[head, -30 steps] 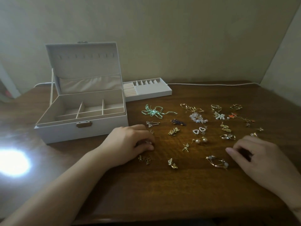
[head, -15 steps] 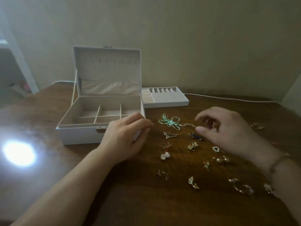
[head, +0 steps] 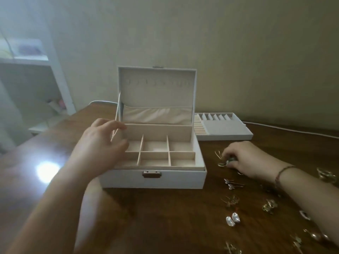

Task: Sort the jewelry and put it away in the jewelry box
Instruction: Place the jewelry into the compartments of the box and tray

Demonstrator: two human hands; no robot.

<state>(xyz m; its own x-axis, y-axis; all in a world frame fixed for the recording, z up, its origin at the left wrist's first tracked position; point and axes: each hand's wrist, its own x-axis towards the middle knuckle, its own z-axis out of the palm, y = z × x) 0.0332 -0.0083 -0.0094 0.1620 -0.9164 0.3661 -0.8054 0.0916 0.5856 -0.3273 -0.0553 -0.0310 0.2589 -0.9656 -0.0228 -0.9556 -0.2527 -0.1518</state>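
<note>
The white jewelry box (head: pixel 176 177) stands open in the middle of the table, its lid (head: pixel 157 83) upright and its beige compartments empty. My left hand (head: pixel 102 145) hovers over the box's left end with its fingers spread beside the lid strap; nothing shows in it. My right hand (head: pixel 245 159) rests on the table just right of the box, with its fingertips pinched on a small gold and green piece (head: pixel 224 163). Several loose pieces lie at the right, among them pearl earrings (head: pixel 232 219), gold earrings (head: pixel 269 206) and silver pins (head: pixel 232 184).
The box's removable white tray (head: pixel 227 132) sits behind and to the right, by the wall. A white cable (head: pixel 293 131) runs along the table's back edge. A white shelf unit (head: pixel 36 61) stands at far left. Bright glare (head: pixel 47 169) lies on the wood table.
The view swung left toward the box. My left hand rose from the table to above the box. My right hand came left and down onto a piece beside the box.
</note>
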